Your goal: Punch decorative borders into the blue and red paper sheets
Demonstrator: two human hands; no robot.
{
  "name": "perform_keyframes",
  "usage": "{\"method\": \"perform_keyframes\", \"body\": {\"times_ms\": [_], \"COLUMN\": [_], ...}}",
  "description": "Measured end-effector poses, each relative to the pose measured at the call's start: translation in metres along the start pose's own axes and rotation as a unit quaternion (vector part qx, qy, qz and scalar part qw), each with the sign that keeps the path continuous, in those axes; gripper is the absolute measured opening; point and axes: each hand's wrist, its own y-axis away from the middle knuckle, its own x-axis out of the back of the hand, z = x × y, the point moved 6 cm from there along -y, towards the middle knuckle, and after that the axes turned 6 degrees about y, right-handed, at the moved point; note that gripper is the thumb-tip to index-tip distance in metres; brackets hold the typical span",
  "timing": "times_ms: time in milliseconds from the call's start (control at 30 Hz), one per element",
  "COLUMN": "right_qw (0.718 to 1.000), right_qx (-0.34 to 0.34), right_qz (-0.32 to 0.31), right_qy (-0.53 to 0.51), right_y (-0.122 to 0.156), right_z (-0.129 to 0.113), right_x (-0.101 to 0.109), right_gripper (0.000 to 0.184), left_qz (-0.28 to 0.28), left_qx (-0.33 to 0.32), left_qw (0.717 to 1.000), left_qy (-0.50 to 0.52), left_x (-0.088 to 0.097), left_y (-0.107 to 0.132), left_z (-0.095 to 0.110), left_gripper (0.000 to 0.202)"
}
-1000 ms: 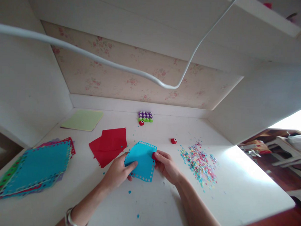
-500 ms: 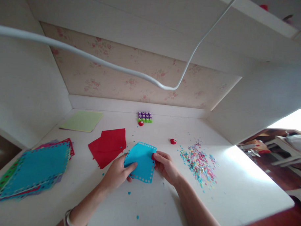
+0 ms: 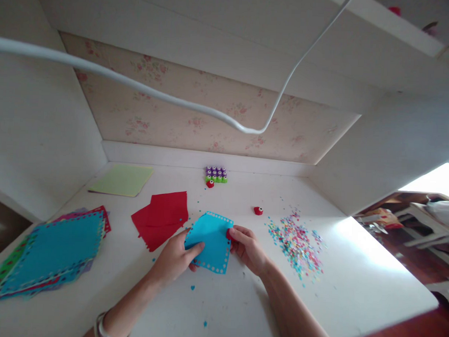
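A blue sheet of paper (image 3: 211, 239) with small shapes punched along its edges is held above the white desk. My left hand (image 3: 175, 257) grips its left side, thumb on top and fingers beneath. At its right edge my right hand (image 3: 248, 249) is closed around a small red craft punch (image 3: 229, 233), set on the paper's border; my fingers hide most of the punch. Another red punch (image 3: 258, 210) sits on the desk beyond my right hand. Red paper sheets (image 3: 164, 218) lie beyond my left hand.
Punched sheets (image 3: 61, 246) are stacked at the left, with pale green paper (image 3: 121, 180) behind. Purple and green punches (image 3: 216, 174) stand in rows near the back, a red punch (image 3: 209, 184) before them. Confetti (image 3: 297, 245) is heaped at the right. A white cable (image 3: 197, 108) hangs across the view.
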Motion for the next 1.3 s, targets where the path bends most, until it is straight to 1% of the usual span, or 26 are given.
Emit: {"method": "perform_keyframes", "body": {"times_ms": [200,567,767,900,1033,1200,1300], "right_qw": [1.000,0.999,0.999,0.999,0.999,0.998,0.998], "right_qx": [-0.001,0.027,0.030,0.024,0.016,0.013,0.033], "right_qz": [-0.003,-0.002,0.002,-0.011,-0.016,-0.045,-0.024], "right_qy": [0.007,0.027,0.045,0.038,0.041,0.041,0.043], "right_y": [0.000,0.001,0.003,0.002,0.002,0.007,0.012], "right_z": [0.000,0.000,-0.002,-0.002,-0.003,-0.008,-0.015], "right_x": [0.000,0.002,0.003,0.000,-0.001,0.000,0.009], "right_gripper": [0.030,0.026,0.026,0.027,0.030,0.030,0.031], "left_qz": [0.007,-0.006,-0.010,0.002,0.008,0.035,0.034], "left_qx": [0.004,-0.002,0.001,0.011,0.015,0.003,-0.007], "left_qw": [1.000,1.000,1.000,1.000,1.000,0.999,0.999], "left_qy": [0.015,-0.002,0.004,0.001,0.004,0.010,0.019], "left_x": [0.000,-0.001,-0.002,-0.001,0.000,0.007,0.009], "left_y": [0.000,0.000,-0.001,0.000,0.000,-0.002,-0.002], "left_z": [0.000,0.000,-0.005,-0.005,-0.002,0.001,0.002], "left_gripper": [0.057,0.055,0.054,0.057,0.052,0.047,0.044]}}
